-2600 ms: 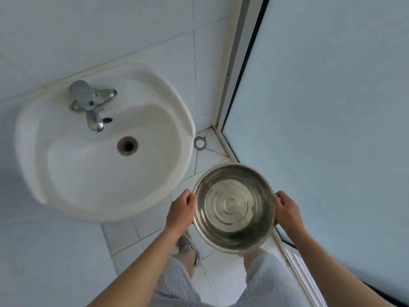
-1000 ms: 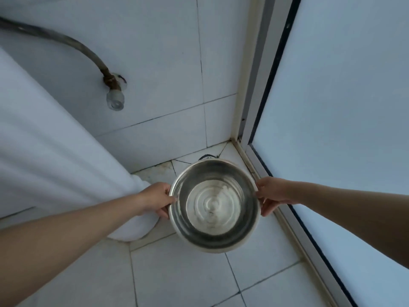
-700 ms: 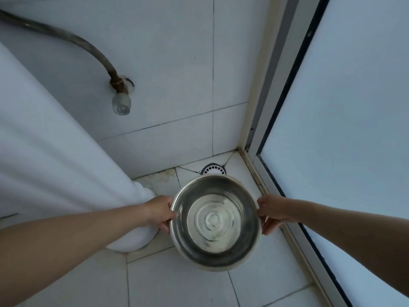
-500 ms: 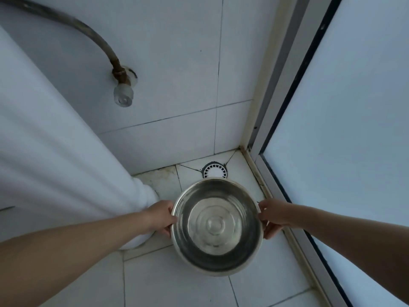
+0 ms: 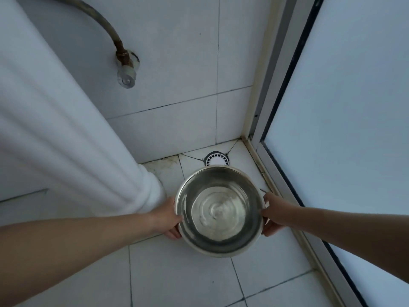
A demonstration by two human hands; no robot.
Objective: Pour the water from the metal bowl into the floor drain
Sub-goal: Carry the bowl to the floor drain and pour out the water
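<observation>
Nearest the camera, both forearms reach fwd and down, one hand on each side of the metal bowl (image 5: 219, 211). Left hand (image 5: 166, 219) clasps the bowl's left rim, thumb over the edge and fingers curled under; right hand (image 5: 274, 214) does the same on the right rim, so both are closed on the bowl and carry it between them. Bowl sits roughly level w/ a shallow pool of water (image 5: 219, 214) in the bottom, surface rippled; nothing spilling over the lip yet. It's held low over the white tiled floor (image 5: 181, 280), not resting on it as far as can be judged. Just past the bowl's far rim, straight ahead of the hands, is the floor drain (image 5: 217, 159), a round white grate in the corner tile; its near edge is partly hidden by the bowl's rim. That's the key relation: drain lies directly beyond the far lip, about midway btw the two hands, neither hand clearly nearer. So the pour probably wants a tip away from the body, far rim dipping toward the grate, both wrists rolling together. Left of the bowl a white ribbed pedestal (image 5: 66, 129) stands close to the left hand; to the right a frosted door (image 5: 354, 107) and its frame run along the floor. Behind, the tiled wall carries a curved hose (image 5: 104, 21) going into a wall fitting (image 5: 126, 69).
</observation>
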